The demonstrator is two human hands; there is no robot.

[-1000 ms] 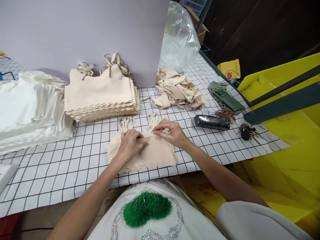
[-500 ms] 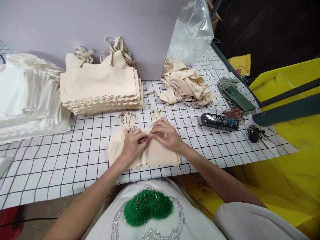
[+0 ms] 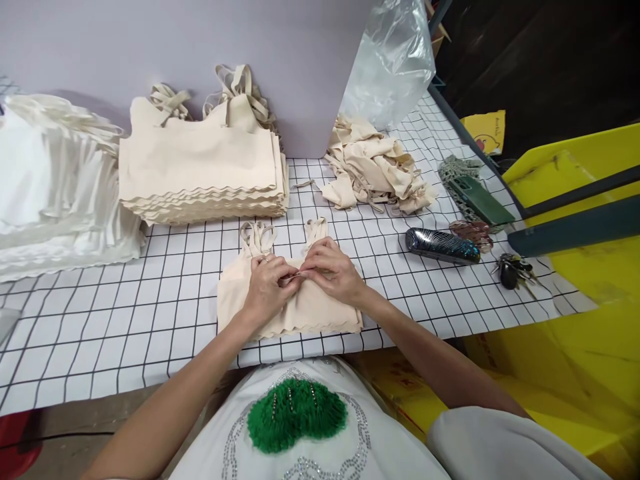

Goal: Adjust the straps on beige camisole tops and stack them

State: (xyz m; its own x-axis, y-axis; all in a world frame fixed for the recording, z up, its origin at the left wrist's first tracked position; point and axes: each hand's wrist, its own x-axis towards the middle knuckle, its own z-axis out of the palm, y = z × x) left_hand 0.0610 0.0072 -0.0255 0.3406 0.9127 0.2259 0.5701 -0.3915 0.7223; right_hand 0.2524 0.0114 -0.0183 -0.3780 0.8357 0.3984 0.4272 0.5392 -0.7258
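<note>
A small pile of beige strappy tops lies flat near the table's front edge, its looped straps pointing away from me. Over its upper middle, my left hand pinches the neckline edge of the top one. My right hand meets it there, thumb and fingertips pressed together on the same edge. The fingertips of both hands almost touch. Whether something tiny is held between them is too small to tell.
Behind are a tall beige stack of tops and a white garment stack. Beige fabric scraps lie at the back. A patterned case, green phone and keys lie right on the checked tablecloth.
The view has shifted slightly. Both hands keep their pinch at the neckline with hardly any movement.
</note>
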